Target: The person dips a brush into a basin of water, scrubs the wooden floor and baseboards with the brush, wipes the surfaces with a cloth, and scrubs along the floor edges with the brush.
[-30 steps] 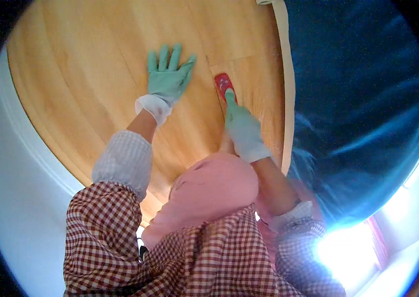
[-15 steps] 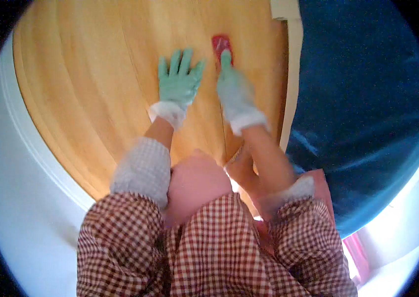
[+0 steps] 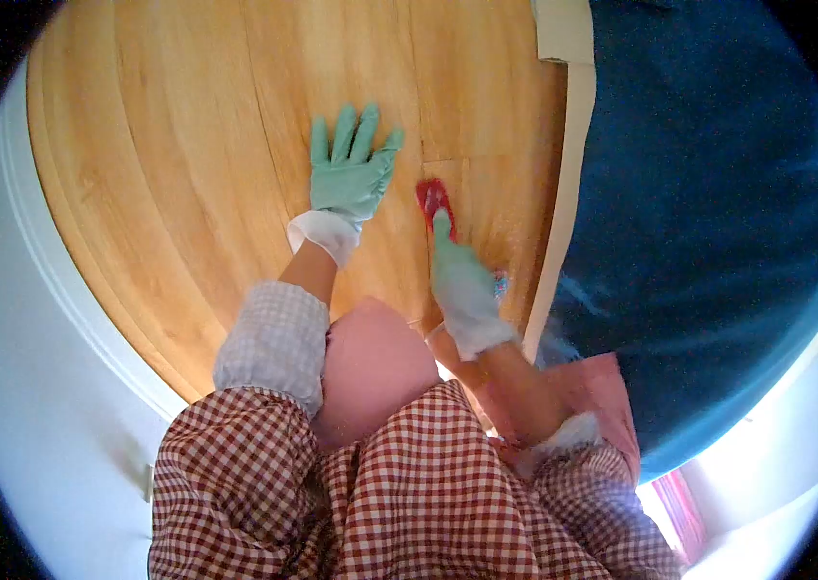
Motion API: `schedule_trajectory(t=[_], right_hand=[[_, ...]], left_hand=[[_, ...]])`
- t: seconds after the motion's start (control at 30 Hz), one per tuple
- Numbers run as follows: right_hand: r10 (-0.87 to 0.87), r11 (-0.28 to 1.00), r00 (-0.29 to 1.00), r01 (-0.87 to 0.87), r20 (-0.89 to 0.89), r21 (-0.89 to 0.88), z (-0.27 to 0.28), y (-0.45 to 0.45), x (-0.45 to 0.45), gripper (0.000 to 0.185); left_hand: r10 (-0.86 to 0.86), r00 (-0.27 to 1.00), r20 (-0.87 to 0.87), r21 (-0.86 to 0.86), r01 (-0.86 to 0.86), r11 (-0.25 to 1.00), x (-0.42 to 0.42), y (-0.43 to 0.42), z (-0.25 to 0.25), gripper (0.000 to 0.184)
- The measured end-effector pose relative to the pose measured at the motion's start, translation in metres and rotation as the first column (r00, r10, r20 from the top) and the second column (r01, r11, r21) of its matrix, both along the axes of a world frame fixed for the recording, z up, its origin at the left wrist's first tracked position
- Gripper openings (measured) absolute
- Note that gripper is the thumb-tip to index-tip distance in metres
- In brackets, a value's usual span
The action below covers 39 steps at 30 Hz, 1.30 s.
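Observation:
My left hand [image 3: 349, 174], in a green rubber glove with a white cuff, lies flat on the wood-look floor [image 3: 186, 145] with its fingers spread. Nothing is in it. To its right and closer to my body, my right hand [image 3: 462, 275] wears a matching glove and is closed around a red scrub brush [image 3: 434, 196]. The thumb points forward along the top of the brush, whose head is against the floor. Its underside is hidden, and the hand partly covers its rear end.
A bed or couch with a dark blue cover [image 3: 699, 193] stands on the right, with a pale base edge [image 3: 573, 145] along the floor. A white wall [image 3: 32, 319] with a baseboard curves along the left. Near my right wrist is a small blue patterned item [image 3: 501, 284].
My right hand has pulled the red scrub brush back over the floor towards my body. My left hand stays planted in nearly the same place.

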State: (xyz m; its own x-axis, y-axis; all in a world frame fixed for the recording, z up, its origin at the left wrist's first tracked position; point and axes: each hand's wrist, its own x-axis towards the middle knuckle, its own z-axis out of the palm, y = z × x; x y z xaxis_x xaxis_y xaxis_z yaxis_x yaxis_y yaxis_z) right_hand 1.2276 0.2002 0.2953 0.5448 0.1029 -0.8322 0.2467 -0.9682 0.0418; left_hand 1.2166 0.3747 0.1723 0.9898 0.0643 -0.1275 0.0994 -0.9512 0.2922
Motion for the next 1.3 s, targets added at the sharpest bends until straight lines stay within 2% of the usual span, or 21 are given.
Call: schedule_trajectory(t=[0.03,0.07,0.17,0.2,0.3,0.33,0.43,0.53,0.63,0.67,0.77,0.8,0.87,0.97,1.0,1.1,1.2,1.3], right_hand=[[-0.020,0.997,0.990,0.009,-0.140,-0.075,0.001,-0.008,-0.016,0.060],[0.031,0.999,0.995,-0.033,0.092,0.020,-0.013,-0.011,-0.017,0.059],[-0.025,0.964,0.950,-0.059,0.311,0.258,-0.037,0.029,0.066,0.064],[0.017,0.969,0.943,-0.098,0.333,0.228,-0.030,0.035,0.064,0.065],[0.034,0.996,0.999,-0.034,-0.006,-0.085,-0.002,0.023,0.001,0.061],[-0.013,0.999,1.000,0.013,-0.004,0.034,-0.004,0.011,-0.011,0.061],[0.038,0.981,0.961,-0.088,0.274,0.171,-0.023,0.019,0.025,0.063],[-0.001,0.959,0.926,-0.106,0.378,0.262,-0.027,0.039,0.079,0.064],[0.034,0.999,0.984,-0.038,0.177,0.019,-0.012,0.001,-0.007,0.060],[-0.008,0.999,1.000,0.009,0.011,-0.034,-0.008,-0.009,-0.020,0.061],[-0.045,0.978,0.969,-0.006,0.242,0.207,-0.018,0.008,0.024,0.066],[-0.031,0.973,0.960,-0.034,0.277,0.227,-0.019,0.016,0.043,0.066],[-0.010,0.958,0.926,-0.099,0.378,0.268,-0.021,0.029,0.071,0.066],[0.033,0.999,0.992,-0.034,0.125,0.005,-0.007,-0.005,-0.018,0.061],[0.020,0.992,0.995,-0.032,-0.100,-0.125,-0.001,-0.004,-0.021,0.060],[0.026,0.982,0.977,-0.065,0.213,0.178,-0.003,0.015,0.029,0.062],[-0.077,0.919,0.929,-0.075,0.362,0.388,-0.017,0.055,0.110,0.063],[0.010,0.997,0.985,-0.022,0.172,0.067,0.002,0.037,0.045,0.065]], left_hand=[[0.000,1.000,0.004,-0.009,0.000,1.000,-0.003,-0.001,-0.001,0.044],[-0.011,1.000,0.011,-0.021,0.012,1.000,-0.001,0.001,-0.004,0.045],[-0.037,0.999,0.013,0.017,0.037,0.999,0.013,0.006,-0.002,0.047],[-0.041,0.999,0.015,0.044,0.040,0.998,0.015,0.008,0.002,0.047],[-0.047,0.999,0.010,0.077,0.046,0.996,0.012,0.008,0.007,0.047],[-0.039,0.999,0.009,0.062,0.038,0.997,0.012,0.009,0.011,0.047],[-0.023,0.999,0.029,0.029,0.022,0.999,0.014,0.011,0.016,0.045],[-0.013,0.998,0.060,0.040,0.010,0.999,0.012,0.011,0.017,0.043],[-0.031,0.996,0.078,0.077,0.025,0.997,0.013,0.012,0.015,0.042],[-0.029,0.996,0.079,0.061,0.025,0.998,0.013,0.009,0.013,0.041],[-0.016,1.000,-0.007,-0.012,0.016,1.000,0.011,0.007,0.017,0.043],[-0.002,0.999,-0.052,-0.034,0.001,0.999,0.012,0.009,0.020,0.044],[0.013,1.000,-0.012,-0.011,-0.013,1.000,0.014,0.009,0.022,0.043],[-0.030,0.999,0.046,0.061,0.027,0.998,0.012,0.007,0.017,0.041],[-0.040,0.997,0.073,0.086,0.034,0.996,0.011,0.005,0.016,0.040],[0.011,1.000,-0.022,-0.016,-0.011,1.000,0.014,0.008,0.019,0.045],[-0.012,1.000,-0.007,-0.020,0.012,1.000,0.014,0.011,0.022,0.045],[0.004,0.995,0.102,0.002,-0.004,1.000,0.010,0.007,0.019,0.044]])
